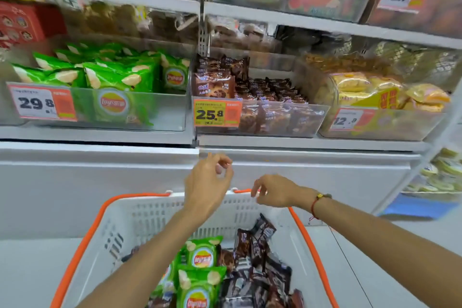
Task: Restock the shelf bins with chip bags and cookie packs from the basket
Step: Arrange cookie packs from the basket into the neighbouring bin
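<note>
While both hands, left hand (pixel 208 182) and right hand (pixel 273 191), hover loosely curled and empty, chip bags (pixel 200 272) lie below in the basket (pixel 140 212).

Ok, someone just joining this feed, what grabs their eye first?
Probably the bright green chip bags filling the left shelf bin, echoed by more chip bags in the basket at the bottom. Then the two empty hands, left hand and right hand, raised above the orange-rimmed basket.
</note>
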A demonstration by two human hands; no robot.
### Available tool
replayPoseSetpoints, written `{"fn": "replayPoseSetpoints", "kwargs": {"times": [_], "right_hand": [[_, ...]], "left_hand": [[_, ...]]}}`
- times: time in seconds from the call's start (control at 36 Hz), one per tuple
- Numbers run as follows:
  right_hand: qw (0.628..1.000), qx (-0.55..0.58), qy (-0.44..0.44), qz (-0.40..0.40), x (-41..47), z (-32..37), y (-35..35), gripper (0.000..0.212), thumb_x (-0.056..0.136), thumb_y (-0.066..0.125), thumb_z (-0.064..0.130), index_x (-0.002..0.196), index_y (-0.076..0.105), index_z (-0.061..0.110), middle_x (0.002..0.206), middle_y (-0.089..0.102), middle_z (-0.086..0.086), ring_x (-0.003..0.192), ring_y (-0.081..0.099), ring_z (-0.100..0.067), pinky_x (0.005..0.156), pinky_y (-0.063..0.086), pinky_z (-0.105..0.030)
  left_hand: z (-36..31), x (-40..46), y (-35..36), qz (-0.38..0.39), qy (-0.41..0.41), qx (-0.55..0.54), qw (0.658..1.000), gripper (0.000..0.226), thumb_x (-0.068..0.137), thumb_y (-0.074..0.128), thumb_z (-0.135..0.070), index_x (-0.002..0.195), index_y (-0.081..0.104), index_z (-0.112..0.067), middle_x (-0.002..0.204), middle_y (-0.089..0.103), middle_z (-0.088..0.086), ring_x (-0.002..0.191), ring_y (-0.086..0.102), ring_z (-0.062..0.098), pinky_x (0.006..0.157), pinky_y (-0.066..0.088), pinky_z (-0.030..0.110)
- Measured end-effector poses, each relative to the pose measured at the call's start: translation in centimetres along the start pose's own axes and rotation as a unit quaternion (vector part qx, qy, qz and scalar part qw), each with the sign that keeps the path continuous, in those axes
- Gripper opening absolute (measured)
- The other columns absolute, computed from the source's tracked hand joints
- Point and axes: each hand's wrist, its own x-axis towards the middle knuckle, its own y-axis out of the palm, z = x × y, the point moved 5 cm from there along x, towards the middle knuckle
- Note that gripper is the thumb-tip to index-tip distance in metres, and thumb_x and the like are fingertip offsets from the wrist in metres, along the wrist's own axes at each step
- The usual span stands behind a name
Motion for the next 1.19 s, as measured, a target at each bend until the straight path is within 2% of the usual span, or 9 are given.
{"fn": "replayPoseSetpoints", "kwargs": {"times": [0.17, 0.25, 0.36, 0.47, 0.67, 0.81, 0.94, 1.11, 1.19], "right_hand": [[0.982, -0.078, -0.01, 0.17, -1.9, -1.9, 9.0, 0.027, 0.091, 0.049, 0.013, 0.111, 0.064, 0.004, 0.115, 0.063, -0.011, 0.101, 0.056, -0.034, 0.081, 0.047, -0.034], [0.969, -0.101, -0.026, 0.225, -2.1, -3.1, 12.6, 0.031, 0.092, 0.05, 0.016, 0.118, 0.061, 0.002, 0.121, 0.061, -0.017, 0.106, 0.056, -0.038, 0.087, 0.05, -0.042], [0.957, -0.126, -0.045, 0.258, -2.0, -4.5, 16.3, 0.038, 0.099, 0.048, 0.025, 0.128, 0.05, 0.0, 0.106, 0.057, -0.018, 0.087, 0.052, -0.033, 0.073, 0.046, -0.039], [0.954, -0.117, -0.074, 0.266, -2.3, -5.0, 19.5, 0.048, 0.101, 0.044, 0.036, 0.142, 0.039, 0.012, 0.131, 0.049, -0.015, 0.119, 0.047, -0.034, 0.098, 0.041, -0.047], [0.964, -0.043, -0.113, 0.235, -3.7, -2.5, 23.8, 0.04, 0.098, 0.05, 0.026, 0.136, 0.049, 0.014, 0.123, 0.055, -0.012, 0.118, 0.047, -0.028, 0.096, 0.039, -0.038], [0.981, 0.012, -0.072, 0.178, -3.5, -2.5, 23.7, 0.037, 0.09, 0.064, 0.029, 0.123, 0.058, 0.013, 0.125, 0.058, -0.005, 0.116, 0.05, -0.02, 0.095, 0.039, -0.029], [0.971, 0.115, -0.009, 0.212, -3.2, -3.4, 21.3, 0.026, 0.091, 0.065, 0.026, 0.112, 0.063, 0.012, 0.113, 0.064, -0.002, 0.104, 0.058, -0.016, 0.087, 0.047, -0.025], [0.979, 0.137, 0.016, 0.148, -2.6, -2.9, 14.1, 0.01, 0.091, 0.063, 0.017, 0.084, 0.057, 0.021, 0.102, 0.065, -0.007, 0.097, 0.06, -0.019, 0.087, 0.049, -0.029], [0.986, 0.125, 0.027, 0.108, -2.3, -1.5, 9.5, 0.008, 0.091, 0.061, 0.015, 0.097, 0.064, 0.011, 0.11, 0.066, -0.011, 0.098, 0.059, -0.021, 0.084, 0.046, -0.026]], "left_hand": [[6.4, -6.9, 8.1, 0.289, -0.082, 0.107, 0.948, 0.022, 0.092, 0.054, -0.026, 0.111, 0.064, -0.025, 0.11, 0.067, -0.01, 0.104, 0.061, 0.014, 0.08, 0.043, 0.024], [9.7, -10.1, 12.1, 0.41, -0.107, 0.139, 0.895, 0.024, 0.089, 0.06, -0.026, 0.112, 0.063, -0.021, 0.117, 0.066, 0.001, 0.107, 0.06, 0.021, 0.086, 0.047, 0.028], [12.4, -14.3, 15.8, 0.581, -0.101, 0.156, 0.792, 0.046, 0.09, 0.065, -0.029, 0.132, 0.051, -0.014, 0.134, 0.054, 0.004, 0.118, 0.053, 0.023, 0.097, 0.044, 0.032], [14.0, -16.6, 17.1, 0.648, -0.104, 0.159, 0.737, 0.051, 0.086, 0.07, -0.03, 0.13, 0.05, -0.015, 0.131, 0.053, 0.006, 0.115, 0.054, 0.025, 0.097, 0.045, 0.038], [15.5, -17.1, 17.4, 0.621, -0.16, 0.095, 0.762, 0.045, 0.081, 0.076, -0.027, 0.12, 0.057, -0.016, 0.124, 0.057, 0.004, 0.115, 0.055, 0.022, 0.094, 0.045, 0.032], [15.7, -16.7, 17.2, 0.617, -0.187, 0.044, 0.763, 0.027, 0.083, 0.074, -0.019, 0.107, 0.063, -0.016, 0.118, 0.064, 0.008, 0.109, 0.061, 0.023, 0.095, 0.049, 0.037], [13.3, -14.8, 16.5, 0.607, -0.15, 0.029, 0.78, 0.02, 0.083, 0.074, -0.017, 0.1, 0.063, -0.018, 0.114, 0.066, 0.006, 0.106, 0.062, 0.021, 0.096, 0.048, 0.038], [9.1, -9.5, 14.1, 0.566, -0.082, 0.04, 0.819, 0.024, 0.081, 0.075, -0.016, 0.102, 0.062, -0.016, 0.11, 0.066, 0.009, 0.104, 0.063, 0.027, 0.092, 0.05, 0.041], [6.4, -6.0, 11.7, 0.538, -0.041, 0.054, 0.84, 0.024, 0.081, 0.074, -0.008, 0.101, 0.061, -0.008, 0.097, 0.065, 0.008, 0.102, 0.062, 0.03, 0.088, 0.051, 0.038]]}}
